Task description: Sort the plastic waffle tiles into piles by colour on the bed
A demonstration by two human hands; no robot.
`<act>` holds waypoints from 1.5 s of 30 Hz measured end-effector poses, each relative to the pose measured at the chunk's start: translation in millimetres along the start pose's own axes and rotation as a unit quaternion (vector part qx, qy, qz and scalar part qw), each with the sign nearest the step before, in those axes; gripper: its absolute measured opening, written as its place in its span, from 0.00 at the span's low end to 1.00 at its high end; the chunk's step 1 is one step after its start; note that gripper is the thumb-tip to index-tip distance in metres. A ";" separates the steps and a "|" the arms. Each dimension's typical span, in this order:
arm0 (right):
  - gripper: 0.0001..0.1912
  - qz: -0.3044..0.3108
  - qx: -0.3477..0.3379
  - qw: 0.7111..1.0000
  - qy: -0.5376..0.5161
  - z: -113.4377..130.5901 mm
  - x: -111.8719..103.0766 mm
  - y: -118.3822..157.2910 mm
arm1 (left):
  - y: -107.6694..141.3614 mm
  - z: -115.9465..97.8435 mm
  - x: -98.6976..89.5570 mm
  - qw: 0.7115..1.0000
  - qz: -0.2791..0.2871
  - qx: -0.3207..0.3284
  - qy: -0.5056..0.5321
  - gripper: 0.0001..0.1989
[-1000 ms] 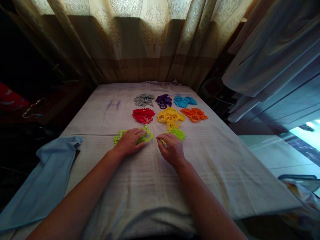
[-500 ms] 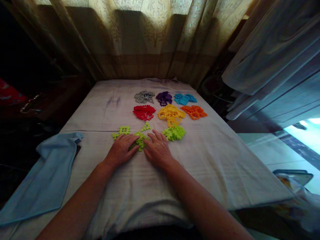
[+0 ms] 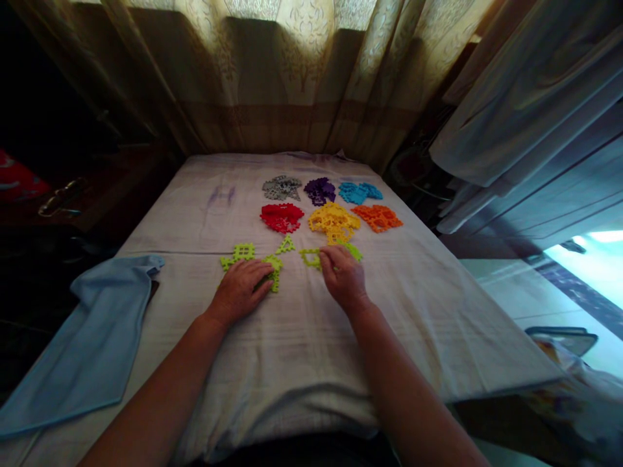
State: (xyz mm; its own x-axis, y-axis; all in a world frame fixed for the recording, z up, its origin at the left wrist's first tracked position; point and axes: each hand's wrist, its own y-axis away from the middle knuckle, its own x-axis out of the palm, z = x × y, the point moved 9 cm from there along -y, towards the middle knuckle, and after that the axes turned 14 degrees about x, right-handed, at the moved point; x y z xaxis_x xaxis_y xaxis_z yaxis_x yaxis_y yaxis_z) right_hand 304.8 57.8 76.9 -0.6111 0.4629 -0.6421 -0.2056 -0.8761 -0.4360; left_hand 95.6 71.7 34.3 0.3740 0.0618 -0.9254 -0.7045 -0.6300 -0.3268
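Note:
My left hand (image 3: pixel 241 288) rests over lime-green pieces (image 3: pixel 275 264) at the near middle of the cloth, its fingers spread a little and laid on them. My right hand (image 3: pixel 344 275) is closed in a pinch on a lime-green frame-shaped piece (image 3: pixel 308 257), which sticks out to the left of its fingers. Partly behind that hand lies the lime-green pile (image 3: pixel 354 251). A small green triangle (image 3: pixel 286 244) sits between the hands, slightly farther away. A green square piece (image 3: pixel 244 251) lies just beyond my left hand.
Farther back are red (image 3: pixel 281 217), yellow (image 3: pixel 333 220), orange (image 3: pixel 377 218), grey (image 3: pixel 282 188), purple (image 3: pixel 320 191) and blue (image 3: pixel 360 192) piles. A light-blue cloth (image 3: pixel 97 337) hangs at the table's left edge. Curtains (image 3: pixel 302 84) stand behind the table.
My right hand has moved right, from beside my left hand to the green pile, and has closed on a green piece. My left hand has hardly moved.

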 end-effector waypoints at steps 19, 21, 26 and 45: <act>0.14 0.041 0.117 0.992 0.016 -80.9 -26.1 -19.3 | 0.2 1.1 0.4 1.000 -0.005 0.000 0.004 0.19; 0.15 0.016 0.124 0.992 0.016 -83.5 -29.8 -19.9 | 0.5 1.3 0.1 1.000 -0.009 0.000 0.003 0.19; 0.15 -0.045 0.147 0.988 0.030 -89.4 -40.9 -21.1 | 0.7 1.4 0.8 1.000 -0.010 0.001 0.005 0.19; 0.16 -0.117 0.129 0.985 -0.013 -75.0 -58.2 -20.9 | -60.1 19.0 7.2 0.986 0.036 -0.135 -0.085 0.17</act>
State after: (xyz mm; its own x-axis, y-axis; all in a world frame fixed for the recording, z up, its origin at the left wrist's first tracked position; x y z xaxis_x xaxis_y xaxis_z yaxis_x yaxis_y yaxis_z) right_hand 402.0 59.2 76.1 -0.5432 0.6552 -0.5250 -0.5277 -0.7528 -0.3936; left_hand 129.2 124.7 43.7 0.2056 0.1240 -0.9707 -0.5300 -0.8198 -0.2170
